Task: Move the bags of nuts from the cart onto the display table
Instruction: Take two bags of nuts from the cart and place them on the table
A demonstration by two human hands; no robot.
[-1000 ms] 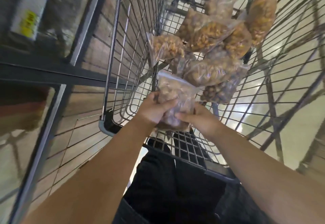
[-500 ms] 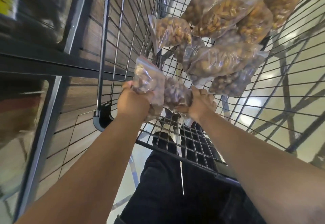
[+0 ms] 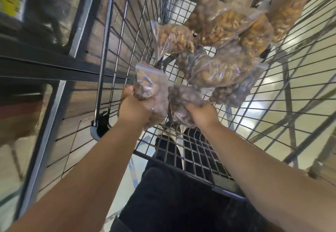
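With left hand [image 3: 135,108] squeezing the left bag [image 3: 151,84] and right hand [image 3: 201,115] squeezing the right bag [image 3: 181,100], lift both up over the near edge of the cart [image 3: 192,160].

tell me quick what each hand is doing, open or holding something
Left hand: grips the red-sealed bag of nuts.
Right hand: grips the darker bag of nuts.

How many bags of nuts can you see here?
9: a bag in the left hand, a second bag in the right hand, seven in a heap in the cart. They overlap, so more may be hidden.
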